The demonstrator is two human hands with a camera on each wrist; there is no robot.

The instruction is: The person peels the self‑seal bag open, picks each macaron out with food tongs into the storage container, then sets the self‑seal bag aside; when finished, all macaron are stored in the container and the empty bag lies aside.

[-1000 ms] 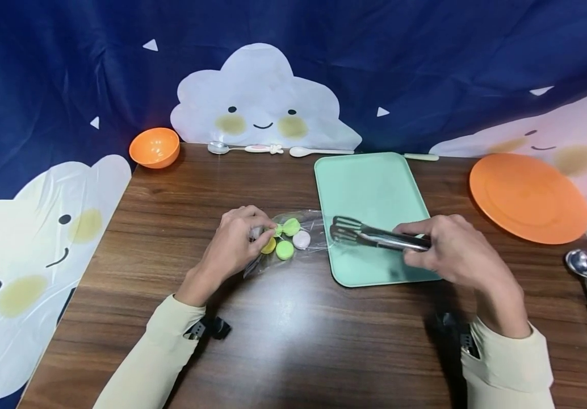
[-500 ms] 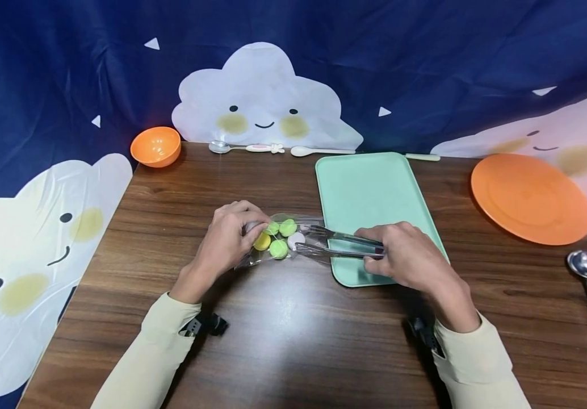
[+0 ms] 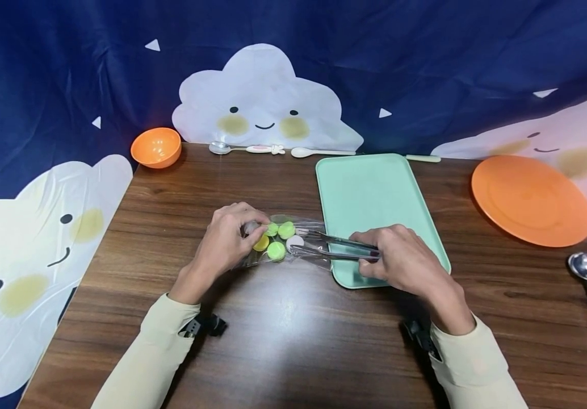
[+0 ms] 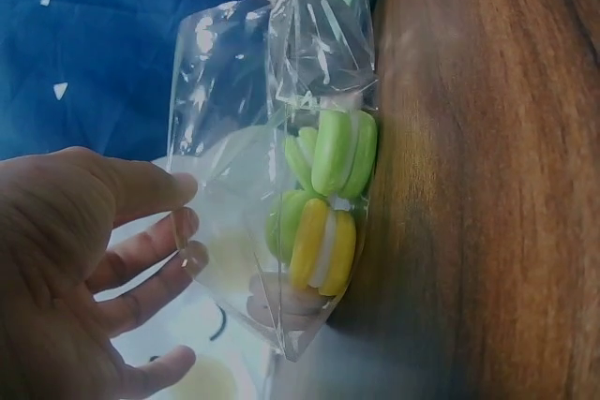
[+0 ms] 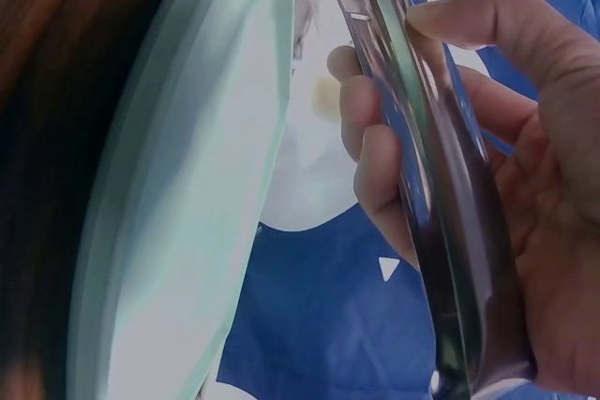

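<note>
the left hand (image 3: 229,241) pinches the clear bag (image 3: 293,241) of macarons (image 3: 276,250) on the table (image 3: 293,341). the right hand (image 3: 401,264) grips metal tongs (image 3: 334,248) reaching into its mouth. best keep the mouth wide and squeeze the white one softly. no readable writing.

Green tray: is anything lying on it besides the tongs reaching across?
No, the green tray looks bare apart from the tongs and the right hand over its near corner.

Left hand (image 3: 224,241) pinches clear bag (image 3: 283,241) of macarons (image 3: 276,250); right hand (image 3: 401,264) grips metal tongs (image 3: 331,250), tips inside bag opening.
</note>
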